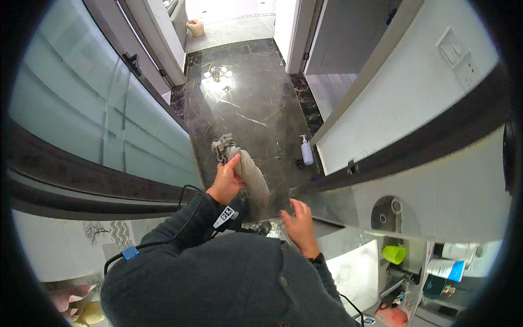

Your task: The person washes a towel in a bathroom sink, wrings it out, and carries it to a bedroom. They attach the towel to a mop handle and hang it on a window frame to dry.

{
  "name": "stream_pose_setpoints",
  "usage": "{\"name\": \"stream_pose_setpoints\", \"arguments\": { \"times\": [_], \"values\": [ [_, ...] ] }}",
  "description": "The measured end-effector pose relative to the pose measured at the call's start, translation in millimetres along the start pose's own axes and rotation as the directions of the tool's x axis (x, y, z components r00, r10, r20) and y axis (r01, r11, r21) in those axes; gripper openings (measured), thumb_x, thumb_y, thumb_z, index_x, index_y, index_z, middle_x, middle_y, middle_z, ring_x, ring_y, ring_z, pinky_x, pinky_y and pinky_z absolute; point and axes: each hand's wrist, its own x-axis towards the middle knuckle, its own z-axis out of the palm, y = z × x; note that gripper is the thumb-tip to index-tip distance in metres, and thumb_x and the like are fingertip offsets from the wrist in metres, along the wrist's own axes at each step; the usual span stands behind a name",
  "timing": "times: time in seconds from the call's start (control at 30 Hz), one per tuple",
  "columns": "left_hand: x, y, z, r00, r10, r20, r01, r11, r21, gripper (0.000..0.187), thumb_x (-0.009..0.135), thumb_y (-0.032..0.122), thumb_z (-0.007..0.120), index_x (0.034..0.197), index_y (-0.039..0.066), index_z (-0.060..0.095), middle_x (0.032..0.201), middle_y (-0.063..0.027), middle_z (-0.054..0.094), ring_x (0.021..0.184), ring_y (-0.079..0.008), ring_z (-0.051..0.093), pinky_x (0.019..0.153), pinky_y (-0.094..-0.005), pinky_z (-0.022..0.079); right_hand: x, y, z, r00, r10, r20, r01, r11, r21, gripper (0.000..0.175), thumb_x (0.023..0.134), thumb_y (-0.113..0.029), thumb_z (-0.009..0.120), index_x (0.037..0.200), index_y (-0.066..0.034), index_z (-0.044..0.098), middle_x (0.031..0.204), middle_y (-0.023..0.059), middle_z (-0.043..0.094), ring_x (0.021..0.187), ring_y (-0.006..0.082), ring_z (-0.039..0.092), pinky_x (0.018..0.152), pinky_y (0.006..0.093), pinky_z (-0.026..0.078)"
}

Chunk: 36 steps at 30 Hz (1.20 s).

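My left hand (pixel 226 180) grips a bunched grey-beige cloth (pixel 251 175), with the thumb across its upper part. The cloth hangs to the right of the hand, slightly blurred at its lower end. Apart from the cloth, my right hand (pixel 299 225) is to the lower right, its fingers spread and nothing in them. Beyond the right hand, a pale lilac pump bottle (pixel 306 152) stands on the dark marble-look floor (pixel 249 110) near the right wall.
A frosted glass door (pixel 143 122) stands on the left. On the right are a dark door frame (pixel 392 159), a white sink (pixel 355 274) and a shelf holding a green cup (pixel 394 254) and several toiletries. Farther off, a small bin (pixel 196 27) stands by the bright doorway.
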Motion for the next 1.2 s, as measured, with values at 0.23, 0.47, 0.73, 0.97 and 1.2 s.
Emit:
{"name": "stream_pose_setpoints", "arguments": {
  "times": [0.23,0.47,0.73,0.97,1.2],
  "values": [
    [66.8,25.8,35.4,0.994,0.007,0.112,-0.036,0.964,0.263,0.041,0.095,0.031,0.058,0.128,0.01,0.046,0.12,-0.0068,0.059,0.112,-0.0241,0.057,0.093,-0.0493,0.046,128.5,-16.9,61.1,0.992,-0.1,0.07,0.098,0.994,0.041,0.076,0.085,-0.023,0.068,0.145,-0.0014,0.025,0.136,0.0227,0.044,0.125,0.0359,0.045,0.105,0.04,0.036],
    [168.2,118.5,38.5,0.977,-0.126,0.174,0.115,0.991,0.075,0.041,0.097,0.034,0.053,0.129,0.012,0.04,0.12,-0.0074,0.059,0.105,-0.0239,0.062,0.081,-0.0438,0.052,259.5,-28.8,84.0,0.961,0.055,0.27,-0.22,0.744,0.631,0.067,0.087,-0.019,0.061,0.144,-0.0026,0.029,0.138,0.0177,0.044,0.127,0.0292,0.045,0.106,0.0364,0.035],
    [225.3,204.3,38.3,0.983,0.126,0.13,-0.142,0.982,0.125,0.045,0.092,0.026,0.061,0.127,0.01,0.038,0.109,-0.0062,0.06,0.097,-0.0199,0.063,0.074,-0.0364,0.054,378.4,-66.2,117.4,0.994,-0.108,-0.032,0.11,0.992,0.069,0.043,0.075,-0.011,0.052,0.117,-0.0019,0.054,0.113,0.0203,0.059,0.104,0.0399,0.055,0.085,0.0461,0.046],
    [249.5,255.3,27.4,0.972,0.19,0.136,-0.219,0.942,0.254,0.033,0.085,0.016,0.058,0.115,0.003,0.057,0.086,-0.0028,0.064,0.061,-0.0105,0.056,0.058,-0.0273,0.052,471.0,-72.2,138.6,0.998,0.017,0.062,-0.032,0.971,0.239,0.036,0.075,-0.006,0.048,0.109,-0.003,0.061,0.098,0.0245,0.064,0.092,0.0417,0.061,0.078,0.0452,0.049],
    [314.0,321.3,-7.9,0.976,0.215,0.023,-0.215,0.959,0.186,0.023,0.08,0.017,0.06,0.099,0.005,0.065,0.096,-0.0047,0.067,0.091,-0.0195,0.065,0.069,-0.0343,0.054,573.2,-53.6,193.6,0.937,-0.173,0.304,-0.047,0.799,0.599,0.037,0.076,0.002,0.043,0.108,0.0003,0.063,0.097,0.0185,0.068,0.092,0.026,0.065,0.08,0.0355,0.05]
  ]
}}
